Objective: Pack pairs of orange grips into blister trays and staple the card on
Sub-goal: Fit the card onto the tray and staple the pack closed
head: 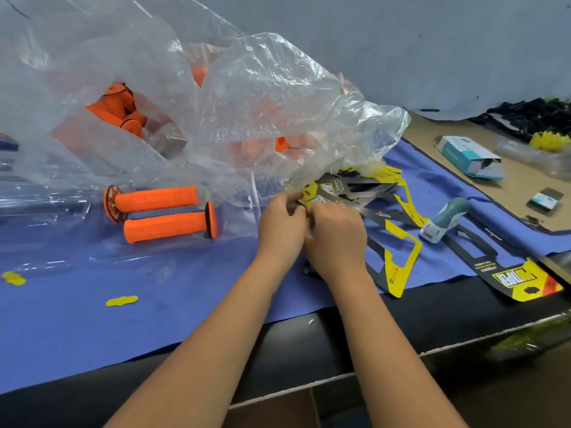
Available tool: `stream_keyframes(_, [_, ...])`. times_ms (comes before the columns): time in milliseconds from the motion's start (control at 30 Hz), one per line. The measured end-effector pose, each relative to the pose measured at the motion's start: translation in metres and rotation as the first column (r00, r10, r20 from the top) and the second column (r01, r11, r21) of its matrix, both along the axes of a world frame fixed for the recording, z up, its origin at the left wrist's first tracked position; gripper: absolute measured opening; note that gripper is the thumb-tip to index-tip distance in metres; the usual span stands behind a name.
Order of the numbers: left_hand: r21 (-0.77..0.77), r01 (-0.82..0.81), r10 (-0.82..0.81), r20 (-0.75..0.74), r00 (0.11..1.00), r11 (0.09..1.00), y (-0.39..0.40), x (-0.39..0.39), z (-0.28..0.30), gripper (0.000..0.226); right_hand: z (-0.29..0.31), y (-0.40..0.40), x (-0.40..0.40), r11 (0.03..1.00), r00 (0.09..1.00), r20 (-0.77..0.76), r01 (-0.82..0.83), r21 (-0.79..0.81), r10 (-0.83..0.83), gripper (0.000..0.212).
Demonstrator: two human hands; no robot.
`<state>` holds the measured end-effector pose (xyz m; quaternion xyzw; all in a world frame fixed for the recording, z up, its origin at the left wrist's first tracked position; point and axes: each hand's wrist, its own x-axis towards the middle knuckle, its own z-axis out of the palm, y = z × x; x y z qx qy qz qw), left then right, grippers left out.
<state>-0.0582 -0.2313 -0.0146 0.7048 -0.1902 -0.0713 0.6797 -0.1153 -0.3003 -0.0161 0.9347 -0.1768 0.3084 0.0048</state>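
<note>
Two bare forearms reach over a tabletop [324, 341] with a dark near edge, covered by a smooth blue cloth [92, 319]. The left hand [282, 228] and right hand [336, 239] meet, fingers curled, both pinching the near edge of a fanned stack of stiff yellow-and-grey printed cards [349, 189] with cut-out windows. Left of the hands, two ribbed orange rubber grips [160, 213] lie side by side, flanges at opposite ends, in a clear plastic tray [61, 211]. Behind, a large crinkled clear bag [216, 103] holds more orange grips. Right of the cards lies a teal-and-white stapler [445, 219], then a single card [519, 279] at the cloth's near-right corner. Far right sits an open small box [469, 156]. Two yellow paper scraps [122, 301] lie on open cloth at near left.
</note>
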Motion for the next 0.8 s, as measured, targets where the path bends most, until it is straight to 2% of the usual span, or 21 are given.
stream_keyframes(67, [0.055,0.003,-0.014,0.201,0.979,0.998,0.005,-0.005,0.012,0.037,0.003,0.002,-0.001,0.999,0.981,0.19,-0.04,-0.026,0.045,0.009])
stream_keyframes(133, [0.046,0.022,-0.034,0.281,0.959,0.999,0.012,-0.007,0.021,0.039,0.003,0.002,0.001,0.994,0.948,0.307,-0.064,-0.086,0.088,0.017])
stream_keyframes(267, [-0.178,0.052,-0.023,0.16,0.987,0.983,0.027,-0.007,0.025,0.025,0.007,0.005,0.002,0.996,0.826,0.559,-0.032,-0.083,0.073,0.011])
stream_keyframes(367, [-0.348,0.049,-0.081,-0.08,0.993,0.936,0.039,0.0,0.028,0.003,0.01,0.007,-0.003,0.988,0.723,0.672,-0.124,-0.097,0.157,0.009])
stream_keyframes(433, [-0.409,0.111,-0.2,-0.183,0.963,0.906,0.044,0.008,0.03,0.012,0.01,0.014,-0.004,0.949,0.709,0.633,-0.257,-0.182,0.313,0.013])
stream_keyframes(467, [-0.422,0.136,-0.221,-0.158,0.962,0.896,0.046,0.011,0.031,0.017,0.009,0.019,-0.003,0.923,0.712,0.588,-0.307,-0.232,0.385,0.014])
stream_keyframes(533, [-0.354,0.127,-0.114,0.057,0.992,0.927,0.051,0.016,0.034,0.031,0.008,0.029,0.003,0.873,0.728,0.485,-0.368,-0.32,0.484,0.016])
stream_keyframes(600, [-0.243,0.036,0.047,0.33,0.943,0.969,0.058,0.024,0.033,0.051,0.011,0.034,0.011,0.851,0.766,0.385,-0.404,-0.336,0.515,0.012])
stream_keyframes(667, [-0.152,-0.082,0.143,0.453,0.88,0.985,0.065,0.031,0.03,0.067,0.014,0.035,0.022,0.874,0.824,0.298,-0.426,-0.233,0.481,0.009])
stream_keyframes(800, [-0.119,-0.188,0.219,0.371,0.902,0.975,0.078,0.042,0.017,0.084,0.015,0.044,0.046,0.93,0.929,0.22,-0.335,0.152,0.299,0.019])
